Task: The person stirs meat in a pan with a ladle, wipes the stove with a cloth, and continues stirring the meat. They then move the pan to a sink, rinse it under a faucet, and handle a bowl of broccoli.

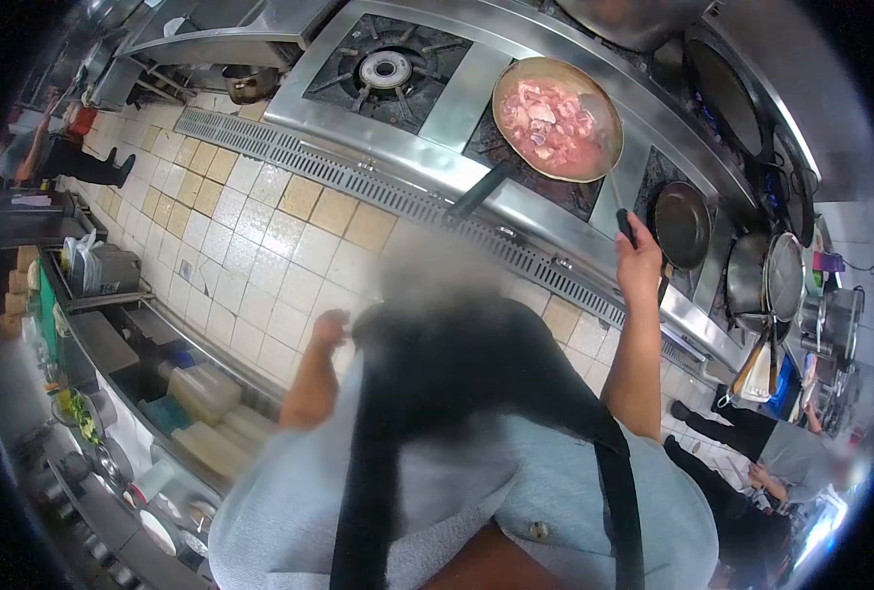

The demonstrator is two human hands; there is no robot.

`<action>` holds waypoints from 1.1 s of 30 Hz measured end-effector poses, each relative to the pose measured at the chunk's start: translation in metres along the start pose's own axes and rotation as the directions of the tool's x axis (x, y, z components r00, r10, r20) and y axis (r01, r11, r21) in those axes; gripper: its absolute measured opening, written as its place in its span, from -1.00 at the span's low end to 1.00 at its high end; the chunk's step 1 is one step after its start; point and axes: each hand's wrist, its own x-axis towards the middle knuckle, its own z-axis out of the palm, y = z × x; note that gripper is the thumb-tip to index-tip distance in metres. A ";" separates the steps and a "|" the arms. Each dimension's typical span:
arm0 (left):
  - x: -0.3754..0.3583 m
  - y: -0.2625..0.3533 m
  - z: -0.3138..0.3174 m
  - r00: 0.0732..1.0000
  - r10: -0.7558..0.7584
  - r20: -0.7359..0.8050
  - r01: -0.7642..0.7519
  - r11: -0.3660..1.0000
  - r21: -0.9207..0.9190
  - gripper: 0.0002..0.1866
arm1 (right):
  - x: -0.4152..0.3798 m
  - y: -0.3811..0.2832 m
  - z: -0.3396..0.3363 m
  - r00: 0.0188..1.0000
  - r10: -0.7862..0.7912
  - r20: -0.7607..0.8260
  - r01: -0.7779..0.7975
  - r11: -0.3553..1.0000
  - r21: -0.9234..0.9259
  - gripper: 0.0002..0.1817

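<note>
My right hand (639, 261) is closed round the black handle of a utensil (625, 224). Its thin metal shaft reaches up to the near right rim of a frying pan; the working end cannot be made out. Pieces of raw-looking pink meat (552, 120) lie in the frying pan (602, 108), which sits on a stove burner. The pan's black handle (478, 191) points toward me, over the stove's front edge, with no hand on it. Over the tiled floor, my left hand (329, 329) hangs with its fingers loosely curled, apparently holding nothing.
A bare burner (385, 69) lies left on the stove (457, 84). A smaller dark pan (682, 224) and a steel pot (748, 275) stand to the right. Behind my left side is a counter with plastic containers (206, 393). Other people (786, 452) stand at right and far left.
</note>
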 end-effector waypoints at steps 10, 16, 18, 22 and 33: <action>-0.014 0.048 -0.019 0.944 -0.331 0.004 0.321 0.912 -0.257 -0.69 | -0.032 -0.060 -0.003 0.891 0.300 0.341 -0.439 0.763 0.474 -0.54; -0.006 0.067 -0.051 0.951 -0.307 0.030 0.306 0.926 -0.223 -0.72 | -0.067 -0.073 -0.033 0.979 0.138 0.148 -0.175 0.942 0.286 -0.56; -0.013 0.089 -0.064 0.955 -0.294 0.046 0.298 0.944 -0.143 -0.50 | -0.078 -0.085 -0.044 0.994 0.038 0.103 -0.064 0.965 0.256 -0.57; 0.055 0.012 -0.094 0.992 -0.060 0.110 0.042 0.987 0.157 -0.53 | -0.097 -0.087 -0.047 0.996 0.056 0.076 -0.069 0.980 0.186 -0.58; 0.023 0.109 -0.055 0.988 -0.137 0.068 0.138 0.990 -0.006 -0.53 | -0.056 -0.054 -0.007 0.996 -0.067 -0.062 0.052 0.977 -0.205 -0.56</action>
